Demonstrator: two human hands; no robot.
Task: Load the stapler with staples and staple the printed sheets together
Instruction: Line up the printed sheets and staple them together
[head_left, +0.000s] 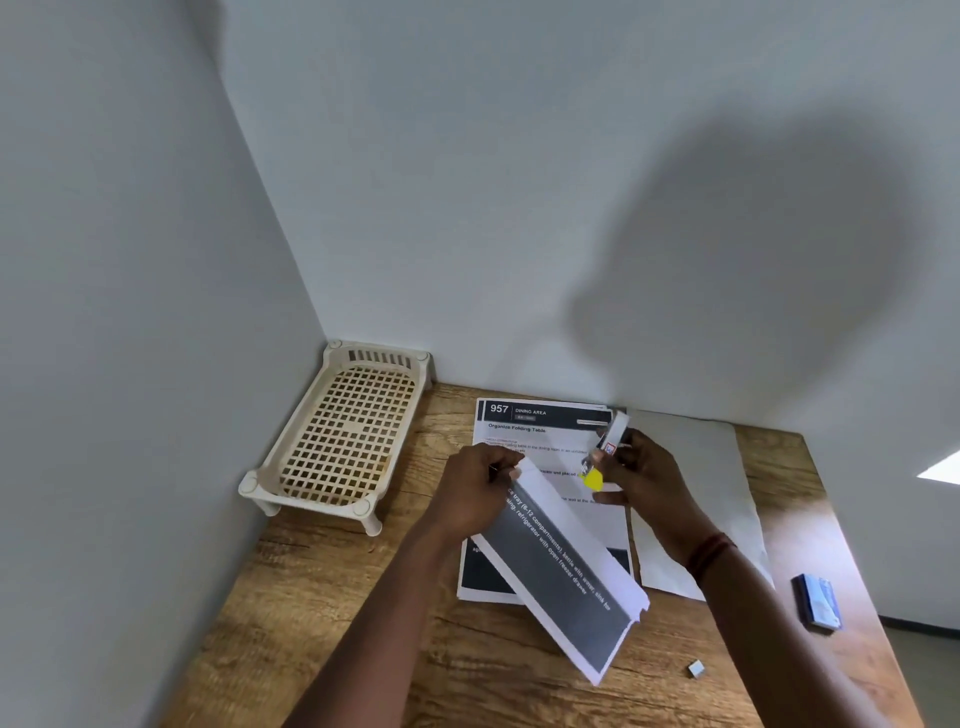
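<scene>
Though blurred by motion, clearly gripping the stapler (609, 441) in the right hand (647, 475), with fingers curled round its slim white body and yellow plastic tail. Pinching the upper corner of the printed sheets (566, 582) in the left hand (475, 491), just beside the stapler; held tilted above the table (483, 675), smooth white paper with a dark grey band of pale text. Lying flat beneath on the wood-grain top: another printed page (540, 434), beside a blank white sheet (701, 467). Near the right edge, a blue rectangular staple box (818, 603) and a small metallic block of staples (696, 669). Back left, against matte grey walls (156, 260), a cream plastic lattice tray (340, 431) on stubby legs.
</scene>
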